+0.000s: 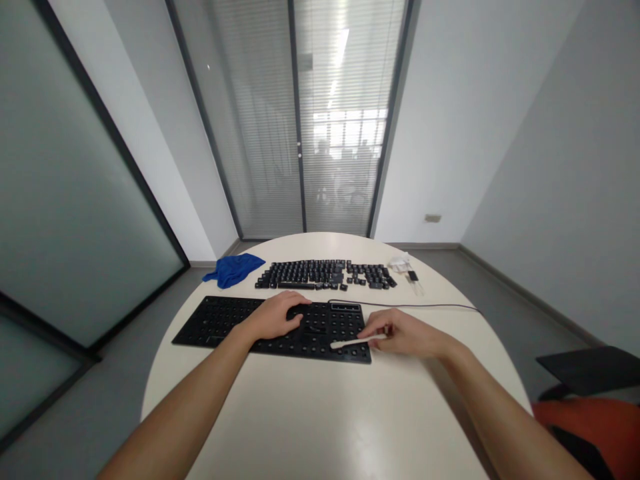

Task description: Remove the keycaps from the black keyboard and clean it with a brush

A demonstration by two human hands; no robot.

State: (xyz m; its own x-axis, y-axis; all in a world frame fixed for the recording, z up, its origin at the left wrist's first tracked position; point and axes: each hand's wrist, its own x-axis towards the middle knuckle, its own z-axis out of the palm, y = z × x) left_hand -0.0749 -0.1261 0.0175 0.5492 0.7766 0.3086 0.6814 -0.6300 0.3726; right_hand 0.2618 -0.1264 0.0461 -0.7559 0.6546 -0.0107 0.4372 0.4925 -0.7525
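A black keyboard base (227, 308) with its keycaps off lies flat on the table, rows of small switch mounts showing. My left hand (277, 315) rests on its middle with the fingers stretched out and apart, holding nothing. At the right end of the base, my right hand (400, 331) is closed around a slim white toothbrush (347, 344). The brush's head points left and lies over the lower right rows of mounts; my fingers cover part of its handle.
Loose black keycaps (305, 272) sit in rows behind the base. A blue cloth (235, 269) lies at the back left. White crumpled tissue (399, 261) and a small black-ended item (413, 275) are at the back right. A cable (425, 305) runs rightward off the round table (300, 420). An orange chair (590, 427) stands at the right.
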